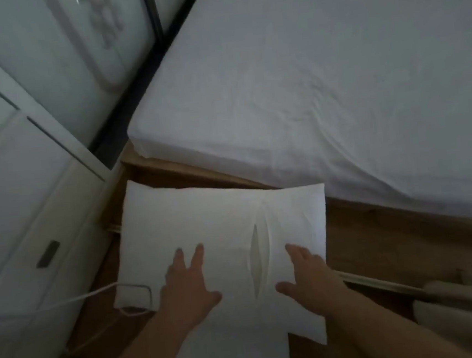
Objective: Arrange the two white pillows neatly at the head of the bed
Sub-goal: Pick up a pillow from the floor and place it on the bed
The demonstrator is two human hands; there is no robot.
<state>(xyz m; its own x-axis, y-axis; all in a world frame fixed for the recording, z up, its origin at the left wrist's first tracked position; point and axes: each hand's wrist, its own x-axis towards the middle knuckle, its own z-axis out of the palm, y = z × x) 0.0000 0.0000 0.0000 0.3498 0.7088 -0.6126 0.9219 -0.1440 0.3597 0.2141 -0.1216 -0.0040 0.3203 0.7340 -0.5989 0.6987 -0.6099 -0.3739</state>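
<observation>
A: Where is the pillow?
B: Off the bed, above the wooden floor beside the mattress corner. Only 1 white pillow is in view. A long crease runs down its upper face.

A: State of the hands?
B: The left hand lies flat on the pillow's near left part, fingers spread, thumb out to the side. The right hand lies flat on its near right part, beside the crease, fingers extended. Both are open, palms down; neither is closed round the fabric.

A: Surroundings?
B: A white cabinet stands to the left. A white cable runs across the floor and loops under the pillow's near left corner.
</observation>
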